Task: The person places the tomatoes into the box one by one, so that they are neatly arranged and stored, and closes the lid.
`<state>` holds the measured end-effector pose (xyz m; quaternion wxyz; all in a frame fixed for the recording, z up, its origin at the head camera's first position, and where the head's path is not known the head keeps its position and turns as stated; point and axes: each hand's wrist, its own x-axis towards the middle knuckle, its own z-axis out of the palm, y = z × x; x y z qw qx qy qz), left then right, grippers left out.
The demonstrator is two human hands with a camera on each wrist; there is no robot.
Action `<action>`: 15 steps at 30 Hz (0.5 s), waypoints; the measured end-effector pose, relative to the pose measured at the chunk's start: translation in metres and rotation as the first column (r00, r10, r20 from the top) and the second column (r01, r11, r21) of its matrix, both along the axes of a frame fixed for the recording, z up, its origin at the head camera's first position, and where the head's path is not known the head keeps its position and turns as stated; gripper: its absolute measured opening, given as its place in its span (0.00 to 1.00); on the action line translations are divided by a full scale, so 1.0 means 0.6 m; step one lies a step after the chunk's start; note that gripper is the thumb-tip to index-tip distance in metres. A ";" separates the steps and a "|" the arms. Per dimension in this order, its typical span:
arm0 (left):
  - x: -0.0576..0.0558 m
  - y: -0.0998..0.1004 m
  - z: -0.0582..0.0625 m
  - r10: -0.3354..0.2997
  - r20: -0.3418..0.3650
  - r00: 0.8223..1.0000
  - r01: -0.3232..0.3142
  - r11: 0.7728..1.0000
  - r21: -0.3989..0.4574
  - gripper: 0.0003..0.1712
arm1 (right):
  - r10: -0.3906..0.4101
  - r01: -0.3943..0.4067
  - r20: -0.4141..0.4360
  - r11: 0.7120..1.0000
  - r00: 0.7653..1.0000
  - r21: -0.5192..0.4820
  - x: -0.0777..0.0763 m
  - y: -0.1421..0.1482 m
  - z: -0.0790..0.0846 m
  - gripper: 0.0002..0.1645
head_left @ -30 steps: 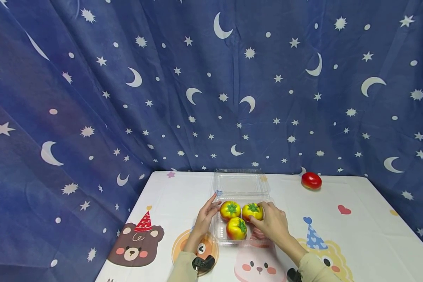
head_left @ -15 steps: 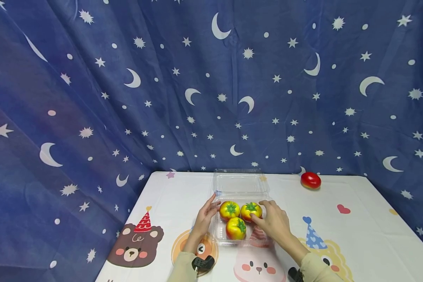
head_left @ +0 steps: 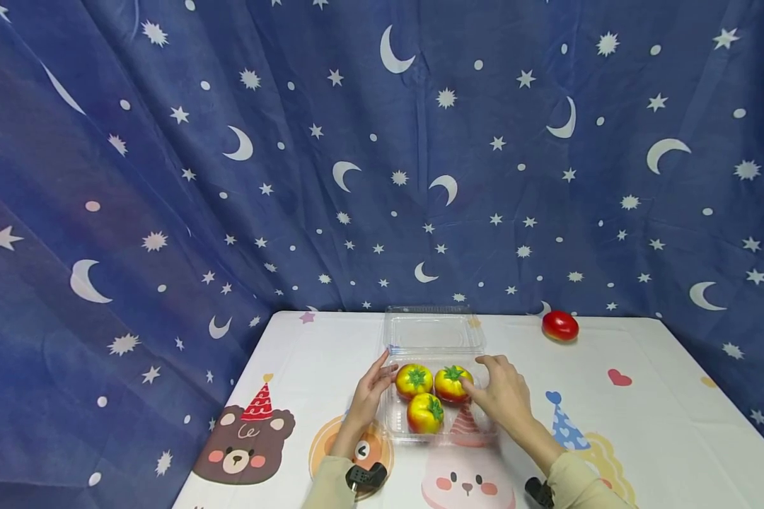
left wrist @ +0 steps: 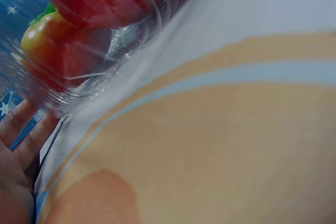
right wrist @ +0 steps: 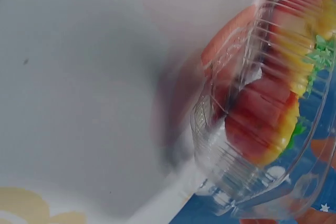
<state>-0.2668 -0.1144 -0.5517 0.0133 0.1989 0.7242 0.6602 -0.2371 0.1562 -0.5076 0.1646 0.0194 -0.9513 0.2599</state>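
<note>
An open clear plastic clamshell box [head_left: 397, 431] holds three round yellow-and-red fruits with green leafy tops, tomato-like: a back left fruit [head_left: 414, 380], a back right fruit [head_left: 452, 385] and a front fruit [head_left: 424, 416]. Their undersides look red through the ribbed wall in both wrist views. My left hand [head_left: 368, 396] lies along the box's left side, and its extended fingertips [left wrist: 50, 121] meet the wall. Over the right side hovers my right hand [head_left: 504, 392], fingers spread. Its thumb overlaps the edge of the back right fruit; whether it touches cannot be told.
The box's hinged lid [head_left: 429, 331] lies back toward the curtain [head_left: 356, 141]. A lone red fruit [head_left: 560, 326] lies on the printed white tablecloth [head_left: 662, 424], near the back right edge.
My right hand has loosened from the back right fruit and shifted a little to the right, leaving the fruit in the box. The left hand has stayed put.
</note>
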 end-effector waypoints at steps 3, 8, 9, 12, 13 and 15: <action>0.001 -0.001 0.000 0.001 0.000 1.000 -0.001 1.000 -0.006 0.31 | -0.011 0.011 0.017 1.000 1.000 0.000 -0.002 0.005 0.001 0.32; 0.001 -0.001 0.000 -0.001 -0.009 1.000 0.001 1.000 -0.004 0.30 | -0.027 0.027 0.027 1.000 0.999 0.000 -0.006 0.014 0.003 0.33; 0.001 -0.001 0.000 -0.003 -0.009 1.000 0.003 1.000 -0.004 0.30 | -0.031 0.031 0.029 1.000 0.999 -0.002 -0.008 0.016 0.004 0.33; 0.001 -0.001 0.001 -0.004 -0.010 1.000 0.004 1.000 -0.002 0.30 | -0.042 0.042 0.041 0.999 0.998 -0.007 -0.010 0.020 0.007 0.34; 0.000 -0.002 0.001 -0.004 -0.013 1.000 0.004 1.000 -0.004 0.30 | -0.045 0.046 0.043 0.999 0.998 -0.010 -0.011 0.022 0.007 0.34; 0.001 -0.002 0.001 -0.005 -0.014 1.000 0.005 1.000 -0.005 0.31 | -0.051 0.052 0.049 0.999 0.998 -0.012 -0.013 0.025 0.006 0.34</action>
